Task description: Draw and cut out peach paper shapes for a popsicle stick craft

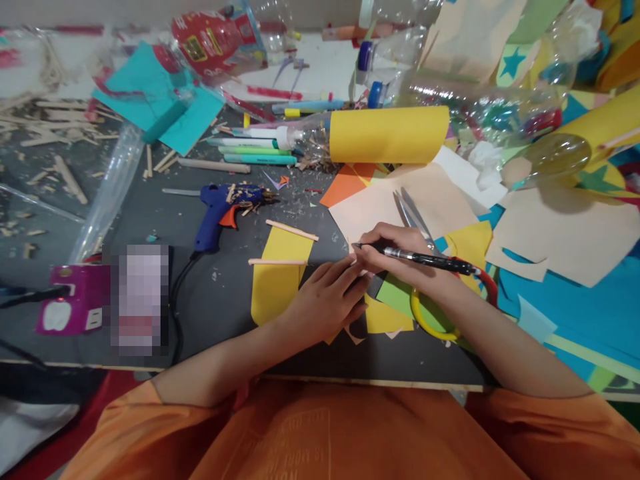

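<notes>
My right hand (400,250) is closed round a black pen (425,259), its tip pointing left, close to my left hand's fingertips. My left hand (327,293) lies flat on the table with its fingers stretched toward the pen. Whatever is under those fingers is mostly hidden. Just left of it are yellow paper pieces (275,293) with two thin wooden sticks (293,230) laid across them. Beneath and beyond my right hand are scissors (415,212) with red and yellow handles, partly covered by my arm. A large peach paper sheet (370,200) spreads behind the hands.
A blue glue gun (207,217) with an orange trigger lies left, its cord running to the table edge near a blurred-out rectangle (140,300) and a purple box (73,300). Bottles, markers (260,160) and a yellow paper-wrapped bottle (390,135) crowd the back. Blue paper (575,313) covers the right.
</notes>
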`<state>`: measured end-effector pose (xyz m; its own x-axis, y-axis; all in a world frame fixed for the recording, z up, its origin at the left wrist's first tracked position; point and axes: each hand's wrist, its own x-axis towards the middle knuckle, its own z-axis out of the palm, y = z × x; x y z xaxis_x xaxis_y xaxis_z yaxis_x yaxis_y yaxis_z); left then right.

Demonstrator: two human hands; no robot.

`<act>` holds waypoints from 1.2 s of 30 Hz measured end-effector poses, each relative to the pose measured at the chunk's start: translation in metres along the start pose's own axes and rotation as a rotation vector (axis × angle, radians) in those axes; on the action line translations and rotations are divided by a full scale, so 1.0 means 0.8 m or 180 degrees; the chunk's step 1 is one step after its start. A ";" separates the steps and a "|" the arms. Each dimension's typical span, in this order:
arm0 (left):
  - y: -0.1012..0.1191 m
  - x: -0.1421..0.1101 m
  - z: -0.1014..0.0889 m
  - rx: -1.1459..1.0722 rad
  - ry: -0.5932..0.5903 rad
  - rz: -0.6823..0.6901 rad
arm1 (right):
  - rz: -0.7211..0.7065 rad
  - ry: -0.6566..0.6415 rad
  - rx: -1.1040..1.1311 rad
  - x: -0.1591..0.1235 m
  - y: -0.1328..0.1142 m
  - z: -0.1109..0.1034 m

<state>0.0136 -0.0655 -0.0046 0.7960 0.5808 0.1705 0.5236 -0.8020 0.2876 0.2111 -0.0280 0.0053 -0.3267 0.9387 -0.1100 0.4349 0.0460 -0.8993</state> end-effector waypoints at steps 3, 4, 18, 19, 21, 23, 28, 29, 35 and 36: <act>0.000 0.000 0.000 0.0017 -0.0043 -0.0029 | -0.0098 -0.0156 0.0048 0.000 0.001 0.000; 0.000 0.001 0.000 0.0033 -0.0035 -0.0031 | -0.0114 -0.0222 0.0053 0.000 0.002 0.000; 0.001 0.001 -0.001 0.0114 0.0090 0.0035 | 0.0021 -0.0034 0.0043 0.000 0.003 0.003; 0.001 0.001 -0.001 0.0133 0.0104 0.0038 | 0.0040 0.0020 0.0035 0.000 0.003 0.003; 0.001 0.002 -0.002 0.0170 0.0132 0.0034 | 0.0109 0.0270 -0.0014 0.001 0.002 0.004; 0.001 0.002 -0.002 0.0183 0.0162 0.0040 | 0.0160 0.0477 -0.0057 0.001 0.002 0.004; 0.002 0.003 -0.001 0.0197 0.0231 0.0050 | 0.0064 0.0273 -0.0052 0.000 0.000 0.001; 0.002 0.003 -0.001 0.0203 0.0230 0.0052 | 0.0058 0.0211 -0.0034 0.000 0.000 0.001; 0.001 0.003 -0.002 0.0211 0.0224 0.0059 | 0.0153 0.0434 0.0019 0.001 0.003 0.005; 0.001 0.002 -0.002 0.0208 0.0230 0.0063 | 0.0160 0.0549 -0.0011 0.002 0.003 0.006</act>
<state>0.0150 -0.0645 -0.0026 0.7835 0.5716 0.2438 0.5287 -0.8193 0.2218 0.2079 -0.0280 0.0009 -0.1558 0.9845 -0.0803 0.4502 -0.0016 -0.8929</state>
